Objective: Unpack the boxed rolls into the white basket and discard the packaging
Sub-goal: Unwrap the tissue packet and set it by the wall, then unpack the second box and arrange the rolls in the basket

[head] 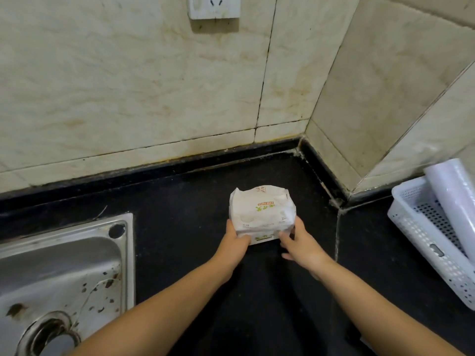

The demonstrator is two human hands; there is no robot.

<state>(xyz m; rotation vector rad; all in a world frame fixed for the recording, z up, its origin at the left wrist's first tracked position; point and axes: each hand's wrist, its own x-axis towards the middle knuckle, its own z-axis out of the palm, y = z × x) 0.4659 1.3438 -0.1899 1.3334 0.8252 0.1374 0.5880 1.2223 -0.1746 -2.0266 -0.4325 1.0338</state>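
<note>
Wrapped rolls pack (262, 214) sits on the black counter (180, 227), directly ahead of both hands. Left hand (235, 242) grips its near-left corner, right hand (300, 244) its near-right edge, fingers curled on the wrapper. White basket (424, 242), already holding a roll (455, 201), lies well apart to the right, nearer the right hand.

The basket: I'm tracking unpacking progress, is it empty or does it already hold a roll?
Not empty. One white roll lies in the basket, leaning on its far rim. Both hands grip the pack on the counter.
</note>
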